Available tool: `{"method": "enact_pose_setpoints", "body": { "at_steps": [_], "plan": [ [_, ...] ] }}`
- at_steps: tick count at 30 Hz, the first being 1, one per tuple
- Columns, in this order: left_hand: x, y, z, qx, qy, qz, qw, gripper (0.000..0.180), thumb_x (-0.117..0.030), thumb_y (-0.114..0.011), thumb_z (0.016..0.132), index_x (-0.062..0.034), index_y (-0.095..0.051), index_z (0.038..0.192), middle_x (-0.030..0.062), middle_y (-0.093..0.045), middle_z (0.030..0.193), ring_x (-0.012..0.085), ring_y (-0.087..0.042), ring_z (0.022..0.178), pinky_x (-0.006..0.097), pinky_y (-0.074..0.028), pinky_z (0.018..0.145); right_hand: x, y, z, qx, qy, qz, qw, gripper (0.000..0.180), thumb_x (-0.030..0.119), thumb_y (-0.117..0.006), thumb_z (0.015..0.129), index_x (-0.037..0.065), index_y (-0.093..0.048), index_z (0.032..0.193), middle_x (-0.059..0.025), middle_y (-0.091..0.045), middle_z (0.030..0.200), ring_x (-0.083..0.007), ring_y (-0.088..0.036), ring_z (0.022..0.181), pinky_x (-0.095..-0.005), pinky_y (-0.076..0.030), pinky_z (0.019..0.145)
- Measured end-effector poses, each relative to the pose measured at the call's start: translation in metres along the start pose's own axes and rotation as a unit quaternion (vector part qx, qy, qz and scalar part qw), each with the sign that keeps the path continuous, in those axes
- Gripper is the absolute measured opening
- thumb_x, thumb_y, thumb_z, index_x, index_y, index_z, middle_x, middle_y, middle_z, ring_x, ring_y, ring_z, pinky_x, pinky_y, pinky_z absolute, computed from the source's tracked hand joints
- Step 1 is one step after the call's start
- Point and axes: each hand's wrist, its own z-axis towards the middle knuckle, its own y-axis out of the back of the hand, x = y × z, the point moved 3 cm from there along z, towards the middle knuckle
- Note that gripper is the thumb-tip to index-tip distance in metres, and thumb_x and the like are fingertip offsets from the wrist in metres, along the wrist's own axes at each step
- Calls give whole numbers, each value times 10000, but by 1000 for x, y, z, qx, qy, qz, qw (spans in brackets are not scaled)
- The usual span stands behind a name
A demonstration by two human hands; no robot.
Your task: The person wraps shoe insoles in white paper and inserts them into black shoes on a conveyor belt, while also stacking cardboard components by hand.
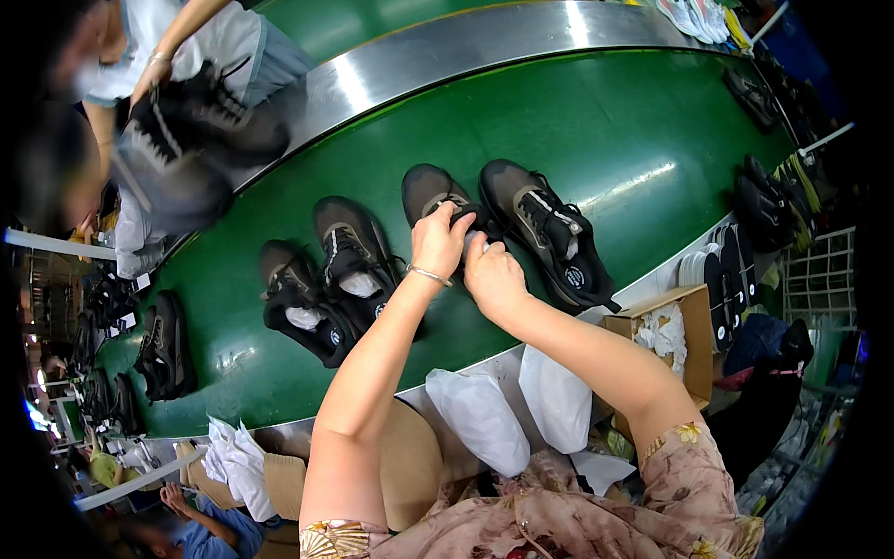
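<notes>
In front of me a black and grey-brown lace-up sports shoe (428, 189) lies on the green belt, its toe pointing away. My left hand (438, 246) is closed on the shoe's tongue and collar. At the shoe opening, my right hand (496, 278) has its fingers closed round a small whitish wad of paper (473, 244), mostly hidden by the hands. Close by on the right stands a matching shoe (535, 219) with pale stuffing inside. To the left sit two more such shoes, one nearer (352, 252) and one farther left (296, 303), both with white paper in them.
An open cardboard box (684, 335) of crumpled white paper stands at the belt's right edge, near stacked insoles (717, 279). White-wrapped bundles (480, 419) lie by my body. Across the metal rail (410, 70), a person holds blurred shoes (186, 149). More shoes (166, 345) lie far left.
</notes>
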Motion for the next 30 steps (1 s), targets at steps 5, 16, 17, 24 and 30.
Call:
{"method": "enact_pose_setpoints", "body": {
  "at_steps": [5,16,17,24,30],
  "plan": [
    [1,5,-1,-10,5,-25,1000,237,-232,-639,797,-1,-584,795,213,-586,662,391,-578,658,424,-446,583,1,6,6,45,51,52,996,452,64,-536,766,-115,-403,1159,-211,-576,727,-282,-629,589,-333,-533,514],
    [-9,7,-20,-38,3,13,999,164,-149,-649,769,-13,-612,853,210,-603,700,368,-608,705,423,-470,609,6,-20,12,7,91,66,994,271,86,-508,799,-64,-489,1023,-173,-572,713,-282,-624,575,-330,-525,492],
    [-8,8,-20,-58,-18,-11,998,176,-129,-648,767,-6,-615,888,204,-620,730,357,-621,717,397,-483,626,8,-17,15,-4,89,85,992,188,83,-502,801,-31,-503,951,-165,-575,711,-274,-627,579,-331,-520,482],
    [10,7,-6,-32,3,-34,999,182,-181,-624,814,-15,-599,882,202,-622,736,357,-613,693,383,-468,610,8,-6,17,-4,-9,154,988,227,18,-513,792,-56,-455,999,-223,-598,799,-317,-645,657,-369,-538,578],
    [7,7,-7,-22,33,-17,999,166,-143,-630,817,3,-604,894,168,-657,799,245,-646,755,327,-482,664,14,-17,13,29,-54,173,983,132,7,-481,810,-59,-428,912,-232,-608,758,-342,-650,687,-375,-541,586]
  ]
}}
